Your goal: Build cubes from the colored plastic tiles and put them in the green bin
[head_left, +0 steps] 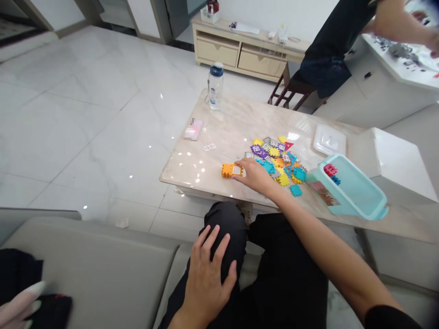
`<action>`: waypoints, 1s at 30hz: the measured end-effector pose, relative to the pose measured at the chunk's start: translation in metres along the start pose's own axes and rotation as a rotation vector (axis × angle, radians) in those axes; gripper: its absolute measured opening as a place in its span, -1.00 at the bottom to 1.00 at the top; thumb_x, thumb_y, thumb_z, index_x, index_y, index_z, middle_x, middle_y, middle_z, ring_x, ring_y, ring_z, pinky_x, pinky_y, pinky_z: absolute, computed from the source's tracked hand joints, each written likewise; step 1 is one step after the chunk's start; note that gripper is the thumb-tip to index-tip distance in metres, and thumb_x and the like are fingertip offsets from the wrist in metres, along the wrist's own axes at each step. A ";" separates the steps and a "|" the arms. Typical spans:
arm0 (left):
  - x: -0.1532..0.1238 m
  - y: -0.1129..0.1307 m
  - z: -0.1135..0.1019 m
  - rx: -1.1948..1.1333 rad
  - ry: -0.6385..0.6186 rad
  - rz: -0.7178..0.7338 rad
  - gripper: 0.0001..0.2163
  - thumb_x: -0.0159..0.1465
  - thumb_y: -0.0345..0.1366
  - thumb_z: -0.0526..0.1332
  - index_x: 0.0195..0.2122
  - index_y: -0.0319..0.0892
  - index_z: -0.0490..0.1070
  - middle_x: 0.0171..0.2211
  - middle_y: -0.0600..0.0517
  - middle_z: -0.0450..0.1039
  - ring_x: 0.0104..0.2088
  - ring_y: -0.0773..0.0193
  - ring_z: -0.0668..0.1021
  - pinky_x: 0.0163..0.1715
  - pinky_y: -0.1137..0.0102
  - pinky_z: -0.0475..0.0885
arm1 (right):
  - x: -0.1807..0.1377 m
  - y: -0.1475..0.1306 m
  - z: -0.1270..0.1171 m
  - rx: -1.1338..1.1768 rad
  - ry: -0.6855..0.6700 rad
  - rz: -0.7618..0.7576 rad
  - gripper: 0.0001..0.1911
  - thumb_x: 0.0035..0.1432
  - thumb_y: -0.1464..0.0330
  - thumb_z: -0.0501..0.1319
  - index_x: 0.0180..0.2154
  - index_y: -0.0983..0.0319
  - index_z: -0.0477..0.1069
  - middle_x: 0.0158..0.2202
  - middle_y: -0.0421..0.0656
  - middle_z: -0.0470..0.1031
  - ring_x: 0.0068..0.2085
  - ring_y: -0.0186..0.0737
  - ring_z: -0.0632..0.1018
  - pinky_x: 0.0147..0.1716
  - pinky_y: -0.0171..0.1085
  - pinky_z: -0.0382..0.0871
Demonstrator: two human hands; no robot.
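Note:
My right hand point(255, 176) reaches over the table and pinches a white frame-shaped piece point(238, 170) between thumb and fingers. That piece stands against an orange block point(227, 170) built of notched panels; whether the two are joined I cannot tell. Just beyond the hand lies a loose pile of notched building tiles point(273, 152) in yellow, purple, teal, grey and orange. A pair of white window-like pieces point(209, 147) lies flat to the left. My left hand point(210, 274) rests on my knee, fingers spread, holding nothing.
A mint-green bin point(356, 183) with a few red and blue pieces stands at the right, near a clear lid point(329, 140) and a white box point(404, 160). A water bottle point(216, 87) and pink packet point(194, 130) are farther left. Another person point(329, 45) sits at a second table.

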State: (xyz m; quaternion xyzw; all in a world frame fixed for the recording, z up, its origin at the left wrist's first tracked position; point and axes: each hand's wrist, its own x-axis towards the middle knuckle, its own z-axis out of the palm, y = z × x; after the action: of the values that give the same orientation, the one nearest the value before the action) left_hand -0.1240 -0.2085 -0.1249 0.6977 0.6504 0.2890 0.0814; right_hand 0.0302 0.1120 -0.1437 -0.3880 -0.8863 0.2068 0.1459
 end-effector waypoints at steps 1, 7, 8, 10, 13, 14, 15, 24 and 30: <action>-0.001 -0.002 -0.001 -0.009 0.001 -0.006 -0.39 0.42 -0.33 0.30 0.49 -0.05 0.28 0.45 -0.23 0.34 0.49 -0.19 0.34 0.35 -0.11 0.45 | 0.010 0.002 0.004 -0.021 -0.020 -0.002 -0.54 0.32 0.17 0.49 0.16 0.22 0.63 0.11 0.11 0.67 0.17 0.21 0.62 0.27 0.11 0.48; -0.007 -0.013 -0.005 -0.046 0.015 -0.019 -0.40 0.39 -0.33 0.33 0.46 -0.03 0.32 0.40 -0.22 0.40 0.46 -0.21 0.39 0.30 -0.09 0.50 | 0.039 0.004 0.020 -0.096 -0.137 0.034 -0.56 0.24 0.24 0.56 0.10 0.21 0.65 0.06 0.08 0.71 0.12 0.20 0.66 0.20 0.07 0.52; -0.007 -0.013 -0.005 -0.051 0.017 -0.022 -0.40 0.39 -0.33 0.33 0.46 -0.01 0.32 0.39 -0.22 0.41 0.45 -0.21 0.40 0.29 -0.09 0.51 | 0.041 0.003 0.022 -0.101 -0.153 0.044 -0.57 0.23 0.23 0.57 0.09 0.21 0.66 0.06 0.08 0.71 0.11 0.20 0.67 0.18 0.07 0.53; -0.007 -0.014 -0.005 -0.059 0.019 -0.029 -0.40 0.39 -0.32 0.32 0.46 0.01 0.32 0.38 -0.20 0.43 0.44 -0.21 0.41 0.28 -0.10 0.52 | 0.044 0.000 0.024 -0.111 -0.178 0.059 -0.59 0.23 0.24 0.57 0.06 0.24 0.66 0.06 0.10 0.72 0.09 0.21 0.68 0.17 0.06 0.54; -0.008 -0.016 -0.006 -0.074 0.020 -0.029 -0.41 0.40 -0.34 0.32 0.45 0.00 0.33 0.38 -0.21 0.42 0.44 -0.21 0.41 0.28 -0.10 0.52 | 0.048 -0.007 0.027 -0.128 -0.185 0.065 -0.63 0.23 0.28 0.56 0.04 0.24 0.67 0.06 0.09 0.72 0.10 0.19 0.68 0.20 0.03 0.52; -0.008 -0.017 -0.006 -0.077 0.019 -0.027 -0.42 0.40 -0.35 0.32 0.45 -0.02 0.34 0.38 -0.22 0.41 0.44 -0.21 0.40 0.29 -0.09 0.51 | 0.049 -0.009 0.027 -0.134 -0.188 0.065 -0.64 0.23 0.29 0.56 0.03 0.23 0.67 0.06 0.08 0.72 0.11 0.18 0.68 0.20 0.02 0.52; -0.008 -0.018 -0.006 -0.081 0.019 -0.024 -0.42 0.40 -0.35 0.32 0.44 -0.03 0.34 0.38 -0.22 0.41 0.45 -0.20 0.39 0.29 -0.09 0.50 | 0.050 -0.010 0.027 -0.140 -0.196 0.068 -0.64 0.23 0.29 0.56 0.03 0.22 0.67 0.06 0.07 0.72 0.11 0.17 0.68 0.20 0.01 0.52; -0.006 -0.020 -0.010 -0.119 0.041 -0.018 -0.51 0.42 -0.42 0.31 0.37 -0.14 0.41 0.37 -0.25 0.37 0.45 -0.20 0.37 0.33 -0.09 0.44 | 0.050 -0.018 0.020 -0.255 -0.326 0.141 -0.65 0.33 0.25 0.47 0.08 0.23 0.60 0.09 0.06 0.69 0.14 0.11 0.67 0.17 -0.09 0.50; -0.008 -0.023 -0.010 -0.132 0.032 -0.021 -0.50 0.41 -0.43 0.32 0.37 -0.16 0.40 0.38 -0.26 0.34 0.47 -0.19 0.34 0.37 -0.07 0.39 | 0.049 -0.016 0.028 -0.257 -0.309 0.133 -0.33 0.29 0.22 0.50 0.32 0.30 0.41 0.25 0.17 0.58 0.25 0.19 0.60 0.24 -0.03 0.48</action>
State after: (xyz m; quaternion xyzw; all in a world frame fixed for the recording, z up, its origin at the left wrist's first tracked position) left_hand -0.1491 -0.2155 -0.1304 0.6791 0.6385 0.3417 0.1199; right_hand -0.0233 0.1319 -0.1559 -0.4246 -0.8896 0.1583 -0.0563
